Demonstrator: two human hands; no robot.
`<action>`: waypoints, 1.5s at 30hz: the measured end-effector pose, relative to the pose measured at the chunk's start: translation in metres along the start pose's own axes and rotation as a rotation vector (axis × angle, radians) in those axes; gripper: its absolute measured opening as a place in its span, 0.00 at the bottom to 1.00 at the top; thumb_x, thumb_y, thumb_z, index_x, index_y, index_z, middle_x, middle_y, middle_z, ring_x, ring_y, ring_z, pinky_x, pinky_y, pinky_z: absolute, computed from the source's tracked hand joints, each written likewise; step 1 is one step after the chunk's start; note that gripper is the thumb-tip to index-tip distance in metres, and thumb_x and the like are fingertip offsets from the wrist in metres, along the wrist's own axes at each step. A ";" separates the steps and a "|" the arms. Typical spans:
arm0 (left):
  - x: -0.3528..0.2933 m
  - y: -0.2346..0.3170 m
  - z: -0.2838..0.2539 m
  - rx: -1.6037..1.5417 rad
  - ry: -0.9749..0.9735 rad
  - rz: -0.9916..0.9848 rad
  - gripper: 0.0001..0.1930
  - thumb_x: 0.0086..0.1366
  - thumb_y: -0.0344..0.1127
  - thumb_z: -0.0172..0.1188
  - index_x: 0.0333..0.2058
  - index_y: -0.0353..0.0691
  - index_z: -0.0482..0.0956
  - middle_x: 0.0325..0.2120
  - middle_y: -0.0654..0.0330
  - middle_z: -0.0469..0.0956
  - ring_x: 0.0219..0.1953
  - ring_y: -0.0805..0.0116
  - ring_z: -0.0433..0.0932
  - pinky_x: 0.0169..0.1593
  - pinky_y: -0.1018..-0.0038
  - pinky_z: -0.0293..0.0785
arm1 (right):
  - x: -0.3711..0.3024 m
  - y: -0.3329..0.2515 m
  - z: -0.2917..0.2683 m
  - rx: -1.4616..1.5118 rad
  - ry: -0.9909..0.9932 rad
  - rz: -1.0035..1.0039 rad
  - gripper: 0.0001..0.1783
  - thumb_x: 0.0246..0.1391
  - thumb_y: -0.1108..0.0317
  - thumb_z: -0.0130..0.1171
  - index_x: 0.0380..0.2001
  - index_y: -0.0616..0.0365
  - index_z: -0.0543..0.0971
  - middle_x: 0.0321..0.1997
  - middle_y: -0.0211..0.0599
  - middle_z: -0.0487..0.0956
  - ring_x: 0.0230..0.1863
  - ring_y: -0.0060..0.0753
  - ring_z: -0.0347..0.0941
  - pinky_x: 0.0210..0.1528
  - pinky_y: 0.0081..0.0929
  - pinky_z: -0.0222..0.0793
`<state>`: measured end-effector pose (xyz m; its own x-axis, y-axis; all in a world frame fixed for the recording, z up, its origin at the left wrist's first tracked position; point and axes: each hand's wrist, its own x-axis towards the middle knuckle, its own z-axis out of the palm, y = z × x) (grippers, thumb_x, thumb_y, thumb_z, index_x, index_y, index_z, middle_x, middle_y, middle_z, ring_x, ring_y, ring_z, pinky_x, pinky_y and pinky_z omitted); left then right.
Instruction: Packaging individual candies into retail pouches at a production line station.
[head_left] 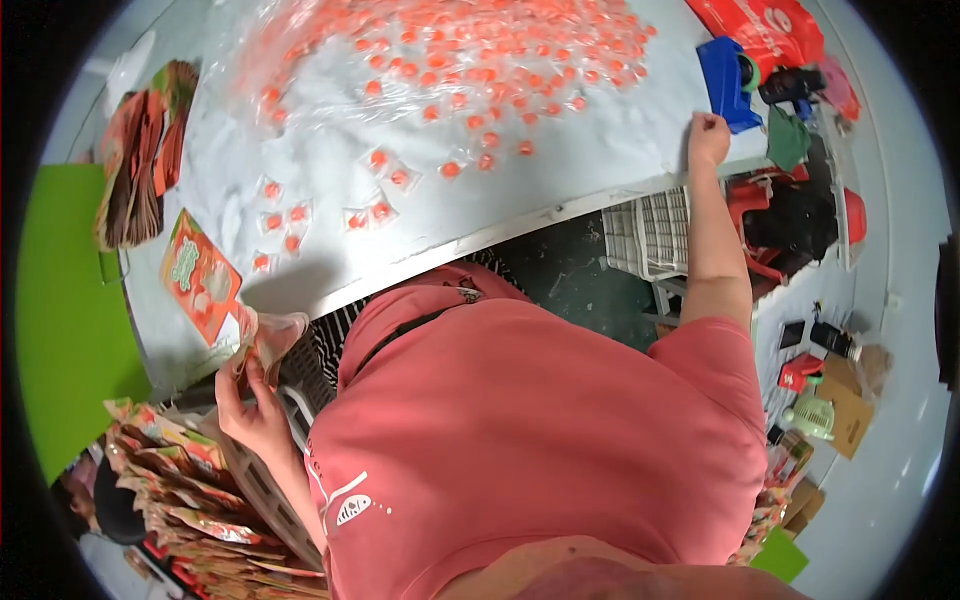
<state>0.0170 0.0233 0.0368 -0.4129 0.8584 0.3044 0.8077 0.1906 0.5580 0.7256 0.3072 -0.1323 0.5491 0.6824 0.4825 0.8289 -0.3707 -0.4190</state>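
My left hand (250, 405), at the table's near left edge, pinches a thin, partly clear plastic pouch (285, 335). Just beyond it, a flat orange-red printed pouch (200, 278) lies on the table. My right arm reaches out to the far right, where my right hand (708, 140) is closed beside a blue tape dispenser (722, 80). Whatever its fingers hold is too small to make out. Several orange pieces in clear wrappers (380, 212) lie between my hands, nearest the left one.
A wide heap of wrapped orange pieces (480, 75) covers the far table. Pouch stacks (145, 165) stand at its left edge. More pouches (190, 490) fill a crate at lower left. A red bag (765, 30) lies far right; a white basket (650, 235) sits below the table.
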 end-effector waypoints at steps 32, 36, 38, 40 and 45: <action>-0.008 0.000 -0.009 -0.012 -0.007 -0.062 0.07 0.66 0.27 0.61 0.41 0.36 0.81 0.31 0.58 0.81 0.29 0.70 0.80 0.36 0.75 0.76 | -0.245 -0.340 -0.039 0.853 -0.827 -0.610 0.11 0.55 0.73 0.61 0.42 0.59 0.80 0.41 0.39 0.77 0.34 0.33 0.78 0.35 0.27 0.74; -0.009 -0.002 -0.010 0.008 0.028 -0.030 0.06 0.65 0.27 0.61 0.41 0.36 0.81 0.31 0.58 0.81 0.28 0.71 0.80 0.36 0.75 0.76 | -0.253 -0.340 -0.026 0.920 -0.673 -0.656 0.12 0.54 0.74 0.62 0.43 0.60 0.80 0.44 0.38 0.78 0.35 0.30 0.79 0.37 0.25 0.74; -0.009 -0.002 -0.010 0.000 0.020 -0.043 0.06 0.65 0.27 0.61 0.41 0.36 0.81 0.31 0.58 0.81 0.28 0.71 0.80 0.36 0.75 0.76 | -0.257 -0.344 -0.023 0.895 -0.597 -0.775 0.14 0.55 0.74 0.62 0.45 0.59 0.80 0.51 0.41 0.76 0.40 0.32 0.78 0.43 0.27 0.74; -0.010 -0.002 -0.010 -0.008 0.013 -0.055 0.06 0.65 0.27 0.61 0.41 0.36 0.80 0.31 0.58 0.81 0.28 0.71 0.80 0.36 0.75 0.76 | -0.265 -0.350 -0.030 0.904 -0.770 -0.649 0.17 0.54 0.70 0.63 0.48 0.58 0.78 0.55 0.43 0.73 0.47 0.36 0.76 0.48 0.29 0.72; -0.008 0.002 -0.012 0.031 0.032 -0.025 0.06 0.65 0.26 0.61 0.40 0.36 0.80 0.30 0.58 0.81 0.29 0.71 0.80 0.36 0.75 0.77 | -0.279 -0.358 -0.024 0.794 -0.691 -0.834 0.34 0.50 0.54 0.69 0.59 0.51 0.72 0.67 0.47 0.63 0.66 0.49 0.61 0.64 0.46 0.61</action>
<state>0.0163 0.0108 0.0449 -0.4460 0.8377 0.3153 0.8094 0.2271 0.5415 0.2780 0.2344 -0.0980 -0.4470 0.7875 0.4243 0.4722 0.6106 -0.6357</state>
